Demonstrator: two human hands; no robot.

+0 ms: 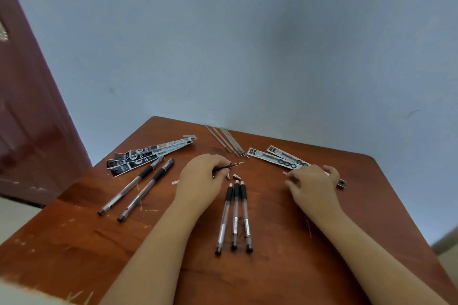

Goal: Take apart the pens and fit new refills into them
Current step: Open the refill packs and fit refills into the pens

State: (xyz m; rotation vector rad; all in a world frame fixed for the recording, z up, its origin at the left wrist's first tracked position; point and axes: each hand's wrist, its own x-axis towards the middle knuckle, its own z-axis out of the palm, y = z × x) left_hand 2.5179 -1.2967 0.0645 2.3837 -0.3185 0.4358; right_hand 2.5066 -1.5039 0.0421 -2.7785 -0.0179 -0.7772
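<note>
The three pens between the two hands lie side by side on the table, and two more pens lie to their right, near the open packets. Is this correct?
Not quite. The head view shows the two other pens to the left of the three pens, beside the opened packets. The three do lie side by side between the hands.

table (309, 242): reddish-brown, scratched
pens (235, 215): clear barrels, black grips
refill packets (148, 153): black and white print
wall (247, 44): pale blue

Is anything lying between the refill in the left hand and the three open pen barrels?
The left hand holds the refill. Between it and the three pen barrels lie only loose pen tips, just above the barrels' open ends.
</note>
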